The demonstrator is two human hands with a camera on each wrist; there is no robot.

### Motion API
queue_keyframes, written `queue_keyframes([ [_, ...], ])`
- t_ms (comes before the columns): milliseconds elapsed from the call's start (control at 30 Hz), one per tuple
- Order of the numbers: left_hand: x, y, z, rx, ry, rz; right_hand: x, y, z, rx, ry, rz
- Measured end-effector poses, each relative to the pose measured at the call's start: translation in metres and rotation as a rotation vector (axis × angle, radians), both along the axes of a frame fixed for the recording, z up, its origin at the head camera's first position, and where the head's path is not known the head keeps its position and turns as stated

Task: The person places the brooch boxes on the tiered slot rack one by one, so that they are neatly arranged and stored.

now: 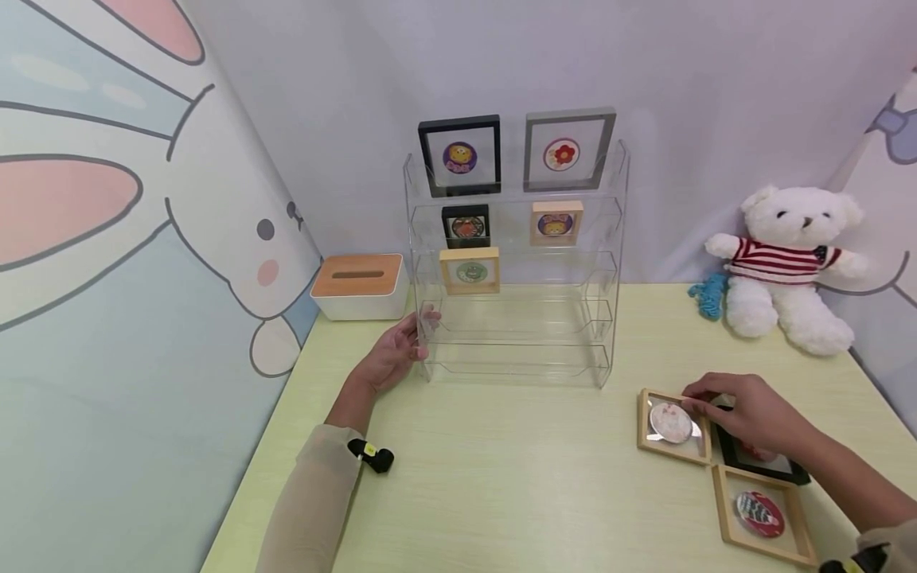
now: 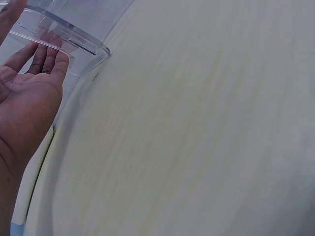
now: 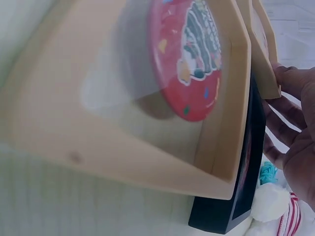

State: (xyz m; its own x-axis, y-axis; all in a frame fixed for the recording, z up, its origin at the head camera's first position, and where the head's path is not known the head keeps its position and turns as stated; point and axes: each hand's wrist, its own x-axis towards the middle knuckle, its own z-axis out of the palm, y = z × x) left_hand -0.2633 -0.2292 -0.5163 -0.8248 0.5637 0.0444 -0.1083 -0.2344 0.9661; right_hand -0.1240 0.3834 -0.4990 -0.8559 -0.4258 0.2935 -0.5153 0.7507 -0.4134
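Observation:
A clear acrylic display rack (image 1: 516,358) with several tiers stands on the table. My left hand (image 1: 392,354) holds its lower left side; in the left wrist view, the fingers (image 2: 49,59) show through the clear plastic. On the right, my right hand (image 1: 748,410) pinches the upper right edge of a light wooden frame (image 1: 645,434) with a round pale badge inside. Beneath that hand lies a black frame (image 1: 781,469), partly covered by it. Nearer the front is another wooden frame (image 1: 727,509), holding a red badge (image 3: 167,54).
Standing in the rack are a black frame (image 1: 466,191), a grey frame (image 1: 562,185), a small black frame (image 1: 466,212) and two wooden ones. A tissue box (image 1: 365,306) sits left of the rack. At the right are a white teddy bear (image 1: 805,219) and a blue item (image 1: 709,296).

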Motion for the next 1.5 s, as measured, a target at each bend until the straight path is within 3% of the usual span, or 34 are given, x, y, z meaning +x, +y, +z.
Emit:
queue_keyframes([
  [233, 0.002, 0.0, 0.0, 0.017, -0.005, -0.006, -0.005, 0.003, 0.001, -0.053, -0.045, 0.011],
  [533, 0.002, 0.0, 0.001, 0.021, -0.006, -0.008, -0.013, 0.005, 0.01, -0.094, -0.239, 0.004],
  [933, 0.0, -0.001, -0.003, 0.017, -0.004, -0.017, -0.016, 0.001, 0.019, -0.199, -0.389, -0.022],
  [1500, 0.0, 0.0, -0.001, 0.019, 0.009, -0.016, -0.018, 0.0, 0.047, -0.225, -0.299, -0.165],
])
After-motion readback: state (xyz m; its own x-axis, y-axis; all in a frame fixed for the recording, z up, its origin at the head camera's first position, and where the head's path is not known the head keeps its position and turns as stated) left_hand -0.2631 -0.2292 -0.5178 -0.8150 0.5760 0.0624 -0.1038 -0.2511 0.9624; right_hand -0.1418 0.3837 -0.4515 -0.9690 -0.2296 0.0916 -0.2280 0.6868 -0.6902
